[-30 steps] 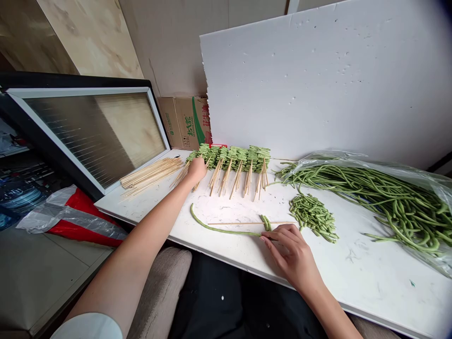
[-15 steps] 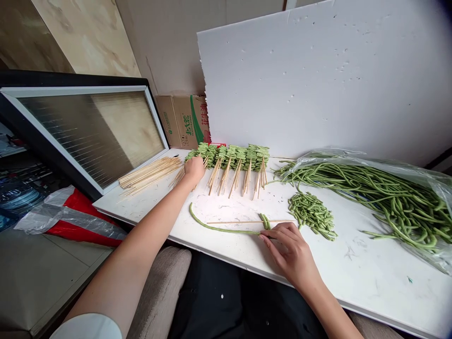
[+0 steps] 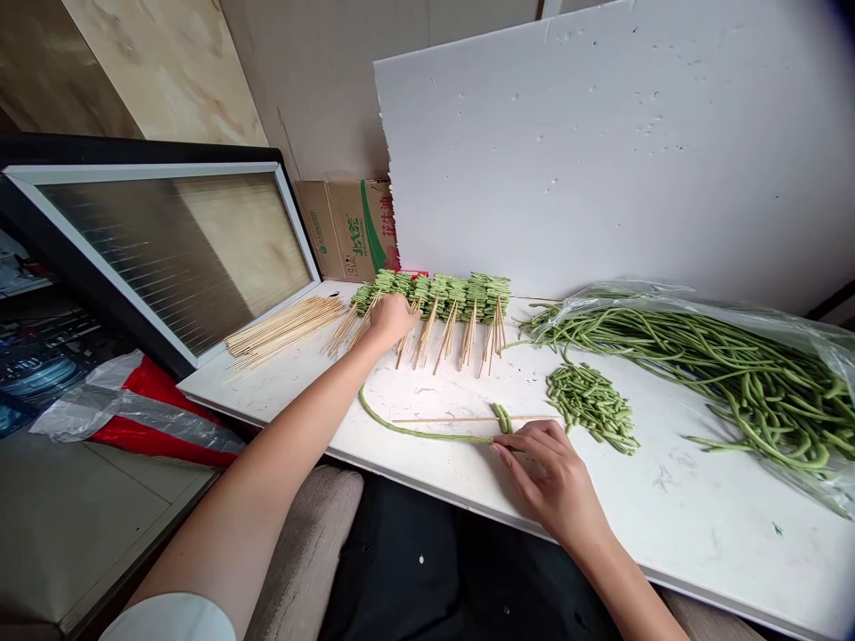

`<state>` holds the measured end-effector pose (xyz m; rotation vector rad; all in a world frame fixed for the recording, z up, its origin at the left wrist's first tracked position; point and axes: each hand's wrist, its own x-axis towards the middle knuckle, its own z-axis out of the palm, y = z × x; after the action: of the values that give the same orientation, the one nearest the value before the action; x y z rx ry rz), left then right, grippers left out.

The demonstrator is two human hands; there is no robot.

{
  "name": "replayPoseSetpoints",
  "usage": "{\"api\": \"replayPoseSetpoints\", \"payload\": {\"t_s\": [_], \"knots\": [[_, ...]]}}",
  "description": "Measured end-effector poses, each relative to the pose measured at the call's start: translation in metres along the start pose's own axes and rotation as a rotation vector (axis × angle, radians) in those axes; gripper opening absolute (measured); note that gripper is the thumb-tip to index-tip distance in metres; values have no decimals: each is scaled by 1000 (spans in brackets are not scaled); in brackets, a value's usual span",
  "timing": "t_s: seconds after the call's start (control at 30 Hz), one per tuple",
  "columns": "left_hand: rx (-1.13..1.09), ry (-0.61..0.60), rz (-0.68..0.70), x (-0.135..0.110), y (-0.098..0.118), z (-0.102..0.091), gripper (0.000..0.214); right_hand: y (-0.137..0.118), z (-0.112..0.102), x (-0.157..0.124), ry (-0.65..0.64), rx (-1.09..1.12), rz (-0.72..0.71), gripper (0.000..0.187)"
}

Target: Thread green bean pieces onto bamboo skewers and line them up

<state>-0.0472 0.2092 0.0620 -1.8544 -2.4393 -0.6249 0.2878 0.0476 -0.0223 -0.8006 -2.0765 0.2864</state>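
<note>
My left hand (image 3: 393, 318) reaches far across the white table (image 3: 668, 516) and lies on the sticks of a row of finished bean skewers (image 3: 454, 298); its fingers are bent and mostly hidden. My right hand (image 3: 554, 476) rests near the front edge, fingertips pinching a long green bean (image 3: 414, 434) where it is folded onto a bamboo skewer (image 3: 454, 419). A small heap of cut bean pieces (image 3: 591, 402) lies just right of that skewer.
A bundle of bare bamboo skewers (image 3: 284, 329) lies at the table's left end beside a glass-lidded freezer (image 3: 166, 240). An open plastic bag of long beans (image 3: 735, 365) covers the right side. A white foam board (image 3: 601, 151) stands behind, a cardboard box (image 3: 351, 230) at its left.
My left hand has shifted a little to the right along the row of finished skewers. My right hand has stayed on the bean and skewer.
</note>
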Motion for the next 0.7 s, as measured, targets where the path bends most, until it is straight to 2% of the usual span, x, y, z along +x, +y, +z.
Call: {"api": "replayPoseSetpoints", "payload": {"t_s": [0.13, 0.3, 0.7], "knots": [[183, -10, 25, -1, 15, 5, 30, 0, 0, 0, -9, 0, 4, 12], [285, -36, 25, 3, 17, 9, 19, 0, 1, -1, -1, 16, 24, 13], [230, -29, 19, 6, 12, 13, 21, 0, 1, -2, 2, 24, 25, 13]]}}
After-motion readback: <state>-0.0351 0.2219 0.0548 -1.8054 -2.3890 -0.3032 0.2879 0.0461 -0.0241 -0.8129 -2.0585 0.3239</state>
